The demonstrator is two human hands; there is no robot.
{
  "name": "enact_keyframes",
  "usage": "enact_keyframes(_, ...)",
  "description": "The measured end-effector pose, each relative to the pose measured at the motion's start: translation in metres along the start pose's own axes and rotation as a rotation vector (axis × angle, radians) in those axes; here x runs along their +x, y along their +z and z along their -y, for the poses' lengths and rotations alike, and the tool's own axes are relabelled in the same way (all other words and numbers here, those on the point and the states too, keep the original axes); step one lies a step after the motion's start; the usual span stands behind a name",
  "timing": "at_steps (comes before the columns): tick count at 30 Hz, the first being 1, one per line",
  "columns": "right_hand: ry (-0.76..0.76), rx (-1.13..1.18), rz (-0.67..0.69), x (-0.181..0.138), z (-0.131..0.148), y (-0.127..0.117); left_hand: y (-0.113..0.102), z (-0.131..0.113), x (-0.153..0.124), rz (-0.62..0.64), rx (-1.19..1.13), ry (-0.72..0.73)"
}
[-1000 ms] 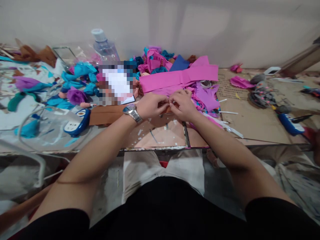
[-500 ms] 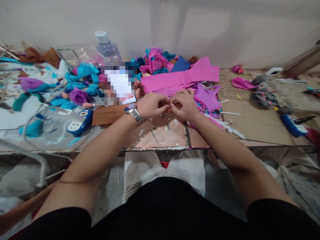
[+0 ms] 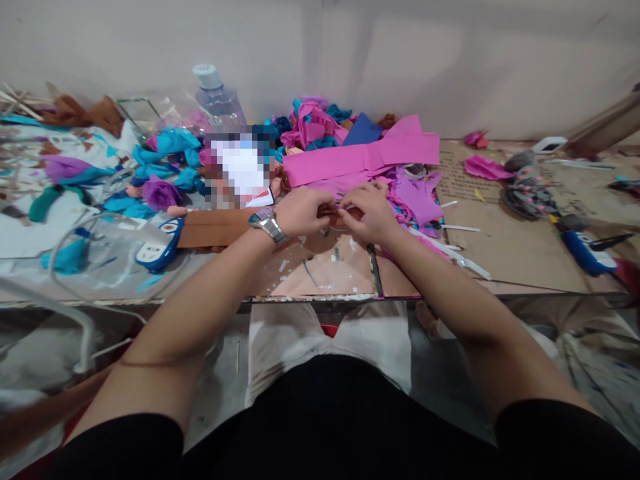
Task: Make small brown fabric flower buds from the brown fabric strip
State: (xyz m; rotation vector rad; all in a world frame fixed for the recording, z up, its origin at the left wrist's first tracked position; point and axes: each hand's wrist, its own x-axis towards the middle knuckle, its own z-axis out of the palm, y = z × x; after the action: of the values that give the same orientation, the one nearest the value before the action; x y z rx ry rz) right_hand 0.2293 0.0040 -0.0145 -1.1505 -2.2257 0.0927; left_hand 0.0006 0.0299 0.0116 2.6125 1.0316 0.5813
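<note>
A long brown crepe paper strip point(image 3: 215, 228) lies on the table, passing under my left wrist toward my fingers. My left hand point(image 3: 305, 210), with a metal watch point(image 3: 269, 225) on its wrist, pinches the brown paper. Close beside it, my right hand point(image 3: 370, 208) is closed on the same paper, thumb and fingertips pressed together. Between the hands a bit of brown shows; the fingers hide most of it. Just beyond them lies a wide pink crepe paper strip point(image 3: 360, 160). Purple paper point(image 3: 420, 197) lies to the right of my right hand.
A plastic bottle point(image 3: 219, 100) stands at the back near a bright-screened phone point(image 3: 245, 167), partly blurred. Blue-and-white power strips point(image 3: 159, 245) lie left and right. Turquoise paper pieces point(image 3: 173, 141) are heaped at left. Cardboard point(image 3: 480, 247) covers the right side. Another person's arm point(image 3: 45, 413) shows lower left.
My fingertips have shifted slightly on the brown paper, and the two hands sit a little farther apart. The brown strip's left end has moved slightly left.
</note>
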Motion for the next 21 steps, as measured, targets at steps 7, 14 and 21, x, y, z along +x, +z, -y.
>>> enact_keyframes(7, -0.015, 0.003, 0.003, -0.0001, -0.0008, 0.0001, -0.0017, -0.0022, -0.0003, 0.0, -0.037, -0.001)
enact_keyframes(14, -0.013, 0.017, 0.011, -0.001, -0.001, -0.004, -0.0054, 0.0, -0.0007, -0.015, -0.061, -0.059)
enact_keyframes(21, -0.011, 0.018, 0.012, -0.0002, 0.0005, -0.0032, -0.0069, -0.0025, -0.001, 0.033, -0.147, 0.0)
